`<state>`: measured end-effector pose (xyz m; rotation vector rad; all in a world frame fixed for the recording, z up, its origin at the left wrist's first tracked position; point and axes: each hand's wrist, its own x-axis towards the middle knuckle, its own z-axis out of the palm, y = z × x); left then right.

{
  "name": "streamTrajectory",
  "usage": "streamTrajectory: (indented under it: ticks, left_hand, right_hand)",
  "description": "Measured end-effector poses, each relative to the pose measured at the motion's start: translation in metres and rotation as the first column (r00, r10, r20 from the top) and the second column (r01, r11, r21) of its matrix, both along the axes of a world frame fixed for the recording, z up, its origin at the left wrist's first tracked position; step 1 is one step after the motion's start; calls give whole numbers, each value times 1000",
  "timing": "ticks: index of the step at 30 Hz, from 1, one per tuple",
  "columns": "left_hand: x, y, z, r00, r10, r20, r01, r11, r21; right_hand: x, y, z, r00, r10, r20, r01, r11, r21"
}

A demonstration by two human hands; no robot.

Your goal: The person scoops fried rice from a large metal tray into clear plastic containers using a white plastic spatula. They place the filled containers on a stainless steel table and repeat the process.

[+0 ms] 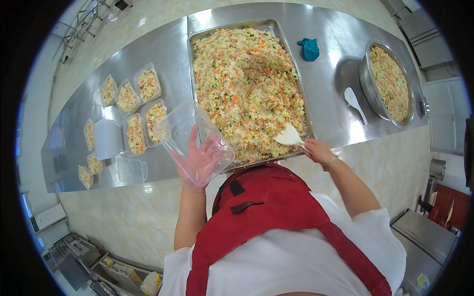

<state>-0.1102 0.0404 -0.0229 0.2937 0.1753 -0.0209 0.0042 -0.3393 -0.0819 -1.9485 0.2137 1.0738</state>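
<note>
My left hand (200, 159) bears a clear plastic container (222, 144) on its palm, fingers spread beneath and showing through. The container has no food in it. In my right hand (319, 151) is the handle of a white rice paddle (289, 136). Its blade touches the fried rice (251, 92) at the near right corner of a large steel tray (301, 83). The rice is mixed with orange and green diced bits and heaped high, with a hollow right of the middle. The container overlaps the tray's near left edge.
Several clear containers of rice (136, 135) stand at the left, beside stacked containers (108, 138) and a clear container (132, 170) at the table edge. Rightward on the steel table (326, 111) are a teal cloth (309, 49), a second paddle (355, 104) and a steel bowl (366, 74) of rice.
</note>
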Motion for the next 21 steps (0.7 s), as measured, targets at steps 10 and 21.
streamTrajectory:
  ticks: [10, 21]
  left_hand:
    - [15, -9, 5, 991, 123, -58, -111, 977, 184]
    - [55, -39, 16, 945, 164, -282, 14, 844, 536]
  right_hand:
    - [61, 118, -46, 895, -238, 376, 146, 955, 257]
    - [39, 116, 83, 830, -117, 546, -34, 965, 259]
